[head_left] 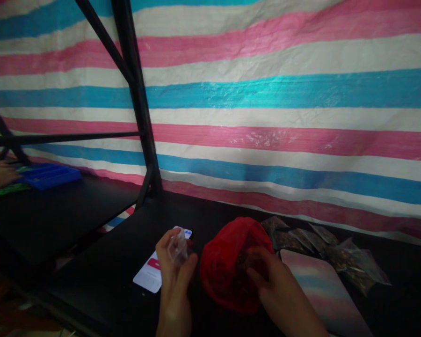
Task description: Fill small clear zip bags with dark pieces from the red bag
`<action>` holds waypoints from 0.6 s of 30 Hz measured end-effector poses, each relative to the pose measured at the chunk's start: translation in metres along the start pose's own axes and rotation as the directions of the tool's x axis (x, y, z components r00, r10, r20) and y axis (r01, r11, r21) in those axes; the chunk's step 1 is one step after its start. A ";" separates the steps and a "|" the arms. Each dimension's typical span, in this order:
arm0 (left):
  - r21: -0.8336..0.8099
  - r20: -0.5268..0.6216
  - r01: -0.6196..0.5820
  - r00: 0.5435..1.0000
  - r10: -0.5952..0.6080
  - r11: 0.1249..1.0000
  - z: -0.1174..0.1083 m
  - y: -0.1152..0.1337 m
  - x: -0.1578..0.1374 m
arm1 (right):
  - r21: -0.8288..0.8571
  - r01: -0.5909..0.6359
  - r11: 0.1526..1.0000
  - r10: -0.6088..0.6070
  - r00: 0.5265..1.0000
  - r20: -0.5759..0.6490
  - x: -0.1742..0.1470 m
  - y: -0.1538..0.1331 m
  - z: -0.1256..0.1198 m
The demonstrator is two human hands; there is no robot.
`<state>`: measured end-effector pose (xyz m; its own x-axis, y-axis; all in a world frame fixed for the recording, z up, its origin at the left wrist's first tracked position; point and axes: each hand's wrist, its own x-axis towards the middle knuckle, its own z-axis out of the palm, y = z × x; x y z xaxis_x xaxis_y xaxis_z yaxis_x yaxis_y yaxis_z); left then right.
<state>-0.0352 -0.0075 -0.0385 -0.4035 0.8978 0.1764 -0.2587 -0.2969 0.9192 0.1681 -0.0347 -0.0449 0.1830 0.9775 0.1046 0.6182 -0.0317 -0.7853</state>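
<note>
In the head view my left hand (pixel 177 281) is closed around a small clear plastic bag (pixel 178 248), held upright over a phone with a lit screen (pixel 148 276). A red plastic bag (pixel 217 262) stands with its mouth open on the black table. Inside its opening, my right hand (pixel 270 276) has its thumb and fingers curled together among dark small contents. What the fingertips pinch, if anything, is too dim to make out.
Several clear bags of brown bits (pixel 351 262) lie right of the red bag. Near them rests a flat shiny silvery panel (pixel 319 281). At left are a black metal frame (pixel 136 93), a blue tray (pixel 51 175) and another person's hand (pixel 0 177). A striped tarp (pixel 284 93) hangs behind.
</note>
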 end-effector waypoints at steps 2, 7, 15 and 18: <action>0.070 -0.008 -0.108 0.994 0.108 0.992 -0.002 0.006 -0.008 | 0.024 -0.007 1.000 0.007 1.000 0.007 0.000 0.000 -0.004; 0.184 0.166 -0.211 0.969 0.181 0.960 0.020 0.007 -0.050 | 0.151 0.017 0.988 -0.020 1.000 0.022 -0.002 -0.015 -0.024; 0.267 0.387 0.070 0.905 -0.174 0.961 0.027 -0.010 -0.037 | 0.133 0.155 0.979 -0.150 0.988 -0.047 -0.013 -0.045 -0.043; 0.277 0.453 0.082 0.867 -0.206 0.957 0.022 -0.017 -0.033 | -0.070 0.249 0.966 -0.251 0.968 -0.029 -0.016 -0.047 -0.034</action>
<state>0.0017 -0.0254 -0.0523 0.1012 0.9872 0.1236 -0.0376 -0.1203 0.9920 0.1624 -0.0555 0.0115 0.0443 0.9477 0.3162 0.6961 0.1978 -0.6902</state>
